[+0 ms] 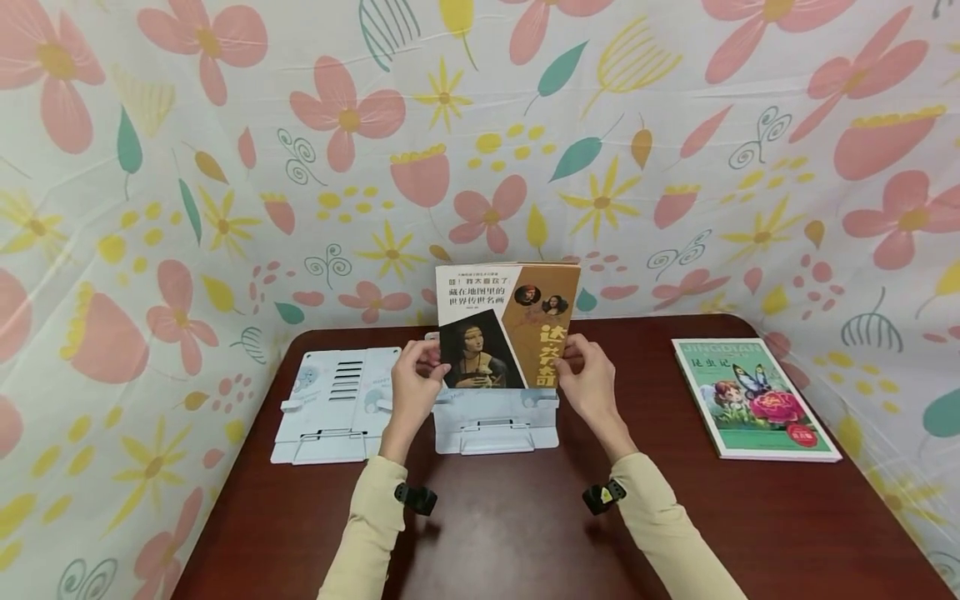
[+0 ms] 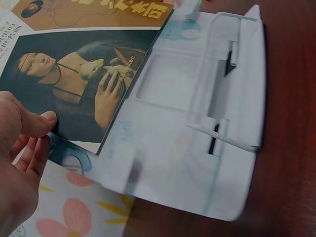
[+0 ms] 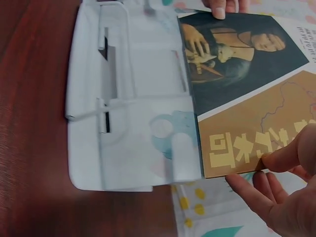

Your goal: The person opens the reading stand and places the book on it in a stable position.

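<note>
Book (image 1: 506, 329) pinched at both side edges, cover facing the person.
Left hand (image 1: 415, 383) pinches its left edge, right hand (image 1: 588, 383) its right, thumbs on the cover. Book is over the upper part of a white stand (image 1: 497, 437); contact unclear. Second stand (image 1: 318, 421) just left; green book (image 1: 757, 400) well apart, right, on the table (image 1: 510, 525).

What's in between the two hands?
A brown-and-white book: in the head view, the left hand pinches one side edge and the right hand the other.
</note>
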### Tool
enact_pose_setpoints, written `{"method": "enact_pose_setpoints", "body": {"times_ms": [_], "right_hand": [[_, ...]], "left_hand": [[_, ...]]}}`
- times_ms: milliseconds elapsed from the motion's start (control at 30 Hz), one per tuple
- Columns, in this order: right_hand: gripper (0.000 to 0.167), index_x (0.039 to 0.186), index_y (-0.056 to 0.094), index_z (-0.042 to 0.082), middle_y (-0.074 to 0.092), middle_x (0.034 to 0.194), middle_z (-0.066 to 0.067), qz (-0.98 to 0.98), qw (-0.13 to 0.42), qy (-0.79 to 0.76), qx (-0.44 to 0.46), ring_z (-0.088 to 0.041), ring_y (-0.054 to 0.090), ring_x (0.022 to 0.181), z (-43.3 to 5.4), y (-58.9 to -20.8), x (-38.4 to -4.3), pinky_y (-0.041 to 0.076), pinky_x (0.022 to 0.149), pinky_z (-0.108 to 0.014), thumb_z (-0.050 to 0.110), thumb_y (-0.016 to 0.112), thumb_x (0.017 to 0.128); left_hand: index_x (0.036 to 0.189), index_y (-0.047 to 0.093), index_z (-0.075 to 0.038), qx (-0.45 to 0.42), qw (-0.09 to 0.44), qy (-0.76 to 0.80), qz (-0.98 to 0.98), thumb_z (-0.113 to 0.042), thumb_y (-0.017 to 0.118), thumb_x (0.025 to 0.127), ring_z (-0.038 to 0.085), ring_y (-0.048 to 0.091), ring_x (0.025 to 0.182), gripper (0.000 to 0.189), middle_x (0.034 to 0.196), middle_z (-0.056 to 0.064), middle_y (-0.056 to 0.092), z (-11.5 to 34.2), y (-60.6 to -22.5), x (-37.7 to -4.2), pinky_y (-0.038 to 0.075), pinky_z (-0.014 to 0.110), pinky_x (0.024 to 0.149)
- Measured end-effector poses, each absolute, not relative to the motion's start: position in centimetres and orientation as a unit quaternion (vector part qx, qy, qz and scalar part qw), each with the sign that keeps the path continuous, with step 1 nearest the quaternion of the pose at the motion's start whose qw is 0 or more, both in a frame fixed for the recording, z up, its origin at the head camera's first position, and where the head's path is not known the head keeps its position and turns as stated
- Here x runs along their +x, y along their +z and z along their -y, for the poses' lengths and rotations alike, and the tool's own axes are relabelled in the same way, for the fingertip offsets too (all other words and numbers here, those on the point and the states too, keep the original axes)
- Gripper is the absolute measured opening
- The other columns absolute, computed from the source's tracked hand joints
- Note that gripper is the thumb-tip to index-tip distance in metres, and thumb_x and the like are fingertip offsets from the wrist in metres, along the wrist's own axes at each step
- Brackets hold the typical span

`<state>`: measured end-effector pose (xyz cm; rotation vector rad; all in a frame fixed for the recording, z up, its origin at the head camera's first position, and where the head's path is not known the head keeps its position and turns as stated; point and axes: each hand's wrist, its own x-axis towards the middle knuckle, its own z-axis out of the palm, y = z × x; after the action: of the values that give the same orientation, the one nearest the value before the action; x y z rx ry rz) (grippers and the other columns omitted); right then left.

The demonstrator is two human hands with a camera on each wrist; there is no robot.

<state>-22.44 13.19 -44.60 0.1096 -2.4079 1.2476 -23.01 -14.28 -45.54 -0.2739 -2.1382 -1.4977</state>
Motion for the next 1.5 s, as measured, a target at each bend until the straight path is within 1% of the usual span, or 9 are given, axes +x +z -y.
{"method": "enact_pose_setpoints", "body": {"times_ms": [167, 233, 433, 567, 833, 1000, 1167, 1333, 1500], "right_hand": [[0.014, 0.102, 0.069, 0.005, 0.072, 0.092, -0.014, 0.874, 0.208, 0.438, 0.027, -0.03, 0.072, 0.084, -13.0, -45.8, -22.0, 0.056, 0.075, -0.046, 0.001, 0.07, 0.09], [0.014, 0.103, 0.07, 0.005, 0.074, 0.092, -0.014, 0.876, 0.205, 0.436, 0.022, -0.03, 0.073, 0.083, -13.0, -46.2, -21.9, 0.057, 0.074, -0.047, 0.002, 0.072, 0.089], [0.013, 0.101, 0.072, 0.007, 0.075, 0.091, -0.012, 0.89, 0.186, 0.416, 0.016, -0.028, 0.073, 0.081, -12.8, -47.4, -21.4, 0.056, 0.079, -0.049, 0.004, 0.074, 0.089], [0.011, 0.098, 0.073, 0.008, 0.076, 0.089, -0.01, 0.892, 0.185, 0.413, 0.012, -0.027, 0.074, 0.08, -12.5, -48.0, -21.2, 0.055, 0.079, -0.049, 0.004, 0.074, 0.088], [0.011, 0.095, 0.074, 0.006, 0.076, 0.085, -0.01, 0.895, 0.187, 0.406, 0.013, -0.025, 0.074, 0.078, -12.2, -48.3, -21.3, 0.058, 0.076, -0.046, 0.002, 0.074, 0.085], [0.009, 0.091, 0.073, 0.003, 0.074, 0.081, -0.01, 0.901, 0.175, 0.397, 0.024, -0.023, 0.071, 0.074, -12.1, -48.2, -21.3, 0.056, 0.072, -0.039, -0.002, 0.071, 0.083], [0.009, 0.091, 0.071, 0.0, 0.073, 0.083, -0.012, 0.894, 0.179, 0.41, 0.035, -0.023, 0.07, 0.074, -12.4, -48.4, -20.8, 0.057, 0.068, -0.032, -0.002, 0.072, 0.082], [0.017, 0.098, 0.068, -0.003, 0.072, 0.09, -0.017, 0.881, 0.187, 0.434, 0.039, -0.028, 0.072, 0.08, -12.9, -49.2, -20.4, 0.06, 0.071, -0.035, -0.002, 0.075, 0.082], [0.025, 0.108, 0.064, -0.006, 0.072, 0.098, -0.02, 0.886, 0.133, 0.443, 0.034, -0.031, 0.073, 0.088, -13.7, -50.5, -19.4, 0.061, 0.077, -0.04, 0.001, 0.075, 0.086]], "left_hand": [[0.107, 0.073, -0.002, -0.078, 0.233, -0.556, 0.794, 0.012, 0.077, 0.079, 0.024, 0.064, 0.081, 0.031, 0.091, 0.012, 0.063, 14.5, -46.9, -22.6, 0.054, 0.02, 0.07], [0.105, 0.073, -0.003, -0.071, 0.228, -0.554, 0.798, 0.009, 0.078, 0.081, 0.022, 0.063, 0.08, 0.028, 0.089, 0.011, 0.063, 14.6, -47.5, -22.4, 0.053, 0.02, 0.07], [0.102, 0.072, -0.003, -0.051, 0.232, -0.554, 0.798, 0.007, 0.077, 0.082, 0.015, 0.06, 0.076, 0.023, 0.083, 0.009, 0.064, 14.8, -49.3, -21.7, 0.049, 0.018, 0.068], [0.1, 0.072, -0.004, -0.044, 0.238, -0.554, 0.797, 0.008, 0.077, 0.082, 0.014, 0.059, 0.076, 0.021, 0.084, 0.01, 0.063, 14.9, -50.2, -21.2, 0.048, 0.018, 0.067], [0.09, 0.072, -0.005, -0.02, 0.231, -0.546, 0.805, -0.002, 0.079, 0.085, 0.014, 0.055, 0.075, 0.009, 0.085, 0.009, 0.061, 15.2, -51.4, -20.6, 0.044, 0.017, 0.065], [0.089, 0.074, -0.002, -0.018, 0.245, -0.54, 0.805, -0.006, 0.08, 0.086, 0.013, 0.056, 0.073, 0.008, 0.089, 0.01, 0.062, 15.1, -52.1, -20.3, 0.045, 0.016, 0.063], [0.092, 0.075, -0.001, -0.024, 0.265, -0.527, 0.808, -0.008, 0.08, 0.087, 0.016, 0.06, 0.075, 0.01, 0.102, 0.013, 0.062, 14.8, -52.3, -20.0, 0.049, 0.017, 0.065], [0.104, 0.071, -0.003, -0.017, 0.25, -0.54, 0.804, -0.008, 0.076, 0.09, 0.018, 0.062, 0.08, 0.016, 0.103, 0.012, 0.063, 14.8, -52.7, -19.5, 0.051, 0.018, 0.068], [0.119, 0.062, -0.001, 0.014, 0.21, -0.545, 0.811, -0.007, 0.069, 0.095, 0.025, 0.068, 0.092, 0.026, 0.107, 0.014, 0.067, 14.7, -53.4, -18.1, 0.058, 0.028, 0.077]]}}
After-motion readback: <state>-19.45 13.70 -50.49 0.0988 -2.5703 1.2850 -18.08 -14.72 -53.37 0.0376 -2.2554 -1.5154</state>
